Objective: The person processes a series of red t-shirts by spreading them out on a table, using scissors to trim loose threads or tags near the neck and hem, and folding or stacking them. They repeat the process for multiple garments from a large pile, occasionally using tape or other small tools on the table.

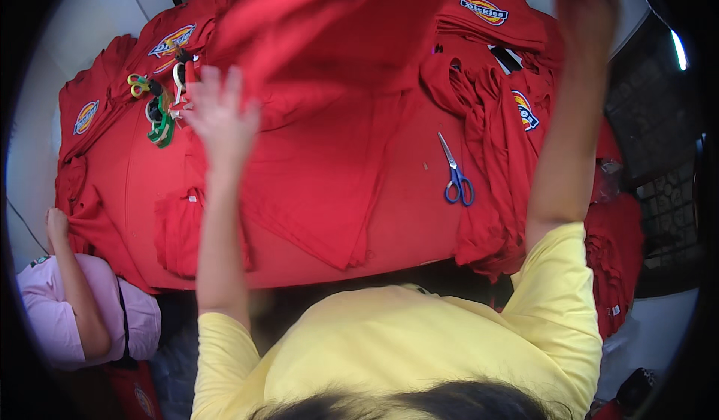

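Observation:
My left hand [221,113] is open with its fingers spread, slightly blurred, over red cloth at the left of the red-topped table [412,233]. My right hand [588,4] is raised at the top right, dark and smeared, so its fingers do not show clearly. Between my arms, a red shirt [337,23] sweeps through the air, blurred by motion. Beneath it, another red garment [314,195] lies spread flat with a corner toward me. Blue-handled scissors [457,180] rest on the table to its right.
Folded red shirts with a logo [487,30] are piled at the far right, with loose ones [487,158] nearer. Tape dispensers [159,120] and yellow-handled snips [138,85] sit at the left. Another person in pink [82,307] handles red cloth [90,218] at the left edge.

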Demonstrator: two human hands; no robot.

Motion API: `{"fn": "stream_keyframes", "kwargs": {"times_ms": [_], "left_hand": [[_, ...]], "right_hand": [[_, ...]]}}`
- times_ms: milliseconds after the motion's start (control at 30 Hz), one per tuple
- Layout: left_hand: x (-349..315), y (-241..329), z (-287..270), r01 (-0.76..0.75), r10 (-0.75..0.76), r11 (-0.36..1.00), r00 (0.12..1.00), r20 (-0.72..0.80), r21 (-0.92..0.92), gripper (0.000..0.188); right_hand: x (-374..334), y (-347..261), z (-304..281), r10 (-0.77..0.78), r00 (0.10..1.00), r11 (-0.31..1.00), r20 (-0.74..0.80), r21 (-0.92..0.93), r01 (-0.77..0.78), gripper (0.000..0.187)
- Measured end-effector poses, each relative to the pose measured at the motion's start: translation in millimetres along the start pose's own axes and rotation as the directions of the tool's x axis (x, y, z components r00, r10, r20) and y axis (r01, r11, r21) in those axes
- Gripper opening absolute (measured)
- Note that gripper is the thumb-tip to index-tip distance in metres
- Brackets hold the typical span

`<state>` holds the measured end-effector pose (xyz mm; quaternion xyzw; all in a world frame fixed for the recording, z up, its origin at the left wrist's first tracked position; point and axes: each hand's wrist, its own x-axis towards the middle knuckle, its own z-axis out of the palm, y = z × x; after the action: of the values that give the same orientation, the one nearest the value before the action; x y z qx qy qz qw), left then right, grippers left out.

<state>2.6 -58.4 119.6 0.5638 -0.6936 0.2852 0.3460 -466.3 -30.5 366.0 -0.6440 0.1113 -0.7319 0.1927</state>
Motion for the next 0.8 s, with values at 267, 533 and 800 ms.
{"fn": "stream_keyframes", "kwargs": {"times_ms": [267,533,800], "left_hand": [[-65,-89,-17,0.379,-0.124,0.886,0.751,0.649,-0.269,0.042],[-49,28,1,0.328,0.200,0.800,0.643,0.739,-0.502,0.042],[-21,197,86,0.111,0.168,0.660,0.942,0.289,-0.743,0.043]], "right_hand": [[-273,-31,56,0.832,0.494,0.462,0.254,-0.809,-0.362,0.021],[-372,-17,84,0.886,0.421,0.335,0.193,-0.895,-0.295,0.012],[-373,-71,105,0.862,0.451,0.475,0.232,-0.678,-0.561,0.024]]}}
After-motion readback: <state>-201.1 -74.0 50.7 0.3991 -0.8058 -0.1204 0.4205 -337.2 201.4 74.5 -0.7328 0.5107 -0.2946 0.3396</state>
